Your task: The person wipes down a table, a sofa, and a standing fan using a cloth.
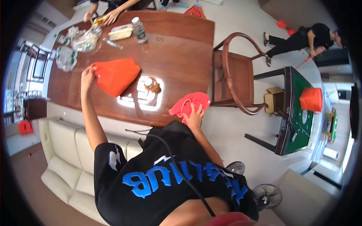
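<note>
My left hand [88, 76] pinches the left corner of an orange bag [117, 76] that is lifted or spread over the wooden table. At the table's near right corner, my right hand [194, 116] grips a bunched red cloth [184, 104], its fingers curled over the folds. Between the two hands, a small bottle of brown liquid [151, 85] stands on the tabletop in a patch of glare. What the orange bag contains, if anything, is hidden.
The wooden table [181, 49] also carries a clear bottle [139, 31], a food container [120, 33] and plastic bags [85, 39]. A wooden armchair [235, 75] stands at right, near a green-topped table [301, 120]. One person eats opposite; another person [298, 41] holds a red-handled stick.
</note>
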`<state>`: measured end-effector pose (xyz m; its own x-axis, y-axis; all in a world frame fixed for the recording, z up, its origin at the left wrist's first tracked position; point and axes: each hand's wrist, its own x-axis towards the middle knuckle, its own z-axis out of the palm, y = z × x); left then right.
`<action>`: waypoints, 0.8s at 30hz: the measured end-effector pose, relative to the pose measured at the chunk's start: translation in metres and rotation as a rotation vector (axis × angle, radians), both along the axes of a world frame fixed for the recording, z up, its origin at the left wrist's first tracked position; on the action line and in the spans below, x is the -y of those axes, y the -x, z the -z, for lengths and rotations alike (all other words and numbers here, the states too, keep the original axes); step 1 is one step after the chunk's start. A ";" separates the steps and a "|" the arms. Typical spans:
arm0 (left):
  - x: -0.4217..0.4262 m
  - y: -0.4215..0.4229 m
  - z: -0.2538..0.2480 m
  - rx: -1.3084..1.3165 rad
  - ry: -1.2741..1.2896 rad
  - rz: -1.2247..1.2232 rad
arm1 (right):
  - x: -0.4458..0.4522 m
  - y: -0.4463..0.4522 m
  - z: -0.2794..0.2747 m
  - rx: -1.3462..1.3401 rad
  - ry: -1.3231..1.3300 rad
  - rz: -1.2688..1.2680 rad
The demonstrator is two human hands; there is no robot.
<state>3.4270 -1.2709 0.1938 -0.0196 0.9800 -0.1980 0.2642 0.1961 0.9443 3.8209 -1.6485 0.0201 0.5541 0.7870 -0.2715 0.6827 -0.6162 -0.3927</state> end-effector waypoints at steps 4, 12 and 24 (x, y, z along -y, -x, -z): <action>-0.006 0.002 0.015 -0.030 -0.109 0.189 | 0.009 0.002 0.000 0.014 -0.039 0.027; -0.006 -0.020 0.039 -0.310 -0.387 0.109 | 0.005 -0.004 -0.020 -0.043 0.047 0.026; 0.093 -0.146 -0.082 -1.080 -0.673 -0.037 | 0.012 0.000 -0.012 -0.033 0.035 0.023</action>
